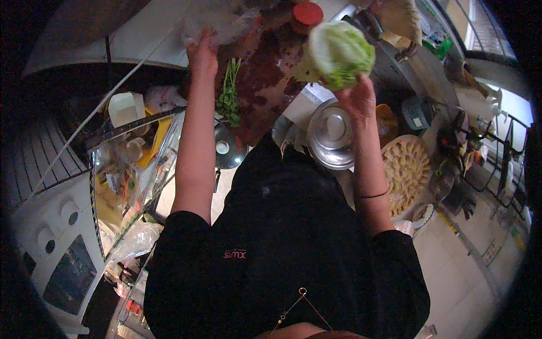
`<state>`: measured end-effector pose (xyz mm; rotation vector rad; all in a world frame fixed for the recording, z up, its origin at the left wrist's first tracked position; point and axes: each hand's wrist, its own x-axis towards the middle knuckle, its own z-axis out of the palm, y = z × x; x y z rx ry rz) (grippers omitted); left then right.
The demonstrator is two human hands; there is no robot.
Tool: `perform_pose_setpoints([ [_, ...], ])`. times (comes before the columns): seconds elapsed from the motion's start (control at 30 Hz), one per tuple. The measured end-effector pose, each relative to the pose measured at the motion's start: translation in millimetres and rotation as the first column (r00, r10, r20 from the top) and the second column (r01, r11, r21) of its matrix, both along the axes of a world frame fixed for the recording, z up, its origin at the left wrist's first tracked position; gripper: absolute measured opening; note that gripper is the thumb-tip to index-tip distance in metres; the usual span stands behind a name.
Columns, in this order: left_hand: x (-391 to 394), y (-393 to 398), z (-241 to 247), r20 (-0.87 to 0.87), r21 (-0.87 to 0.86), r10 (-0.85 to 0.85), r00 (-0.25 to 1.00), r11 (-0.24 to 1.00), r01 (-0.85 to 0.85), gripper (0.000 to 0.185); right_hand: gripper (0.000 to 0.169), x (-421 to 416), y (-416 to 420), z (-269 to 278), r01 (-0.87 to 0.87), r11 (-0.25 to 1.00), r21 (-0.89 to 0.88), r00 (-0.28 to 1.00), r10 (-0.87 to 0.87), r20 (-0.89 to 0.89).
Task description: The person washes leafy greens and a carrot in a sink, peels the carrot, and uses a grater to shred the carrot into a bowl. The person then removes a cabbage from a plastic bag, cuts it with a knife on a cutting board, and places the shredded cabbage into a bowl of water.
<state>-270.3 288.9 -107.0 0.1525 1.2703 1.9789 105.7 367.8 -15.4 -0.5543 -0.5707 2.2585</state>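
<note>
A pale green head of cabbage (342, 55) is held up in my right hand (360, 99), its cut white side turned to the left. My left hand (204, 53) reaches to the far left of the dark reddish-brown board (262, 91) and grips a clear plastic bag (226, 23); the bag hides some of its fingertips. Between my arms, a bunch of leafy green herbs (230, 95) lies on the board's left part. A jar with a red lid (308, 13) stands at the back, beyond the cabbage.
A stainless steel bowl (332, 146) sits below my right wrist. Right of that forearm is a round tray of dumplings (406, 173). A dark pan lid (228, 148) lies by my left forearm. Cluttered wire shelving (123, 182) stands left, and a black rack (493, 156) is at far right.
</note>
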Motion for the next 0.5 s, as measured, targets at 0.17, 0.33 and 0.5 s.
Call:
perform_pose_setpoints([
  [0.17, 13.6, 32.3, -8.7, 0.018, 0.039, -0.197, 0.98, 0.98, 0.196, 0.071, 0.083, -40.8, -7.2, -16.8, -0.29, 0.888, 0.357, 0.713, -0.048, 0.699],
  [0.33, 35.8, 40.8, 1.6, -0.193, -0.096, -0.182, 0.964, 0.981, 0.166, 0.081, 0.081, -89.2, -25.0, -58.8, -0.603, 0.292, 0.742, 0.559, -0.509, 0.654],
  [0.5, 71.0, 1.1, 20.6, -0.085, -0.319, -0.183, 0.979, 0.936, 0.147, 0.067, 0.077, -104.7, -26.8, -75.6, -0.747, -0.013, 0.665, 0.514, -0.646, 0.564],
])
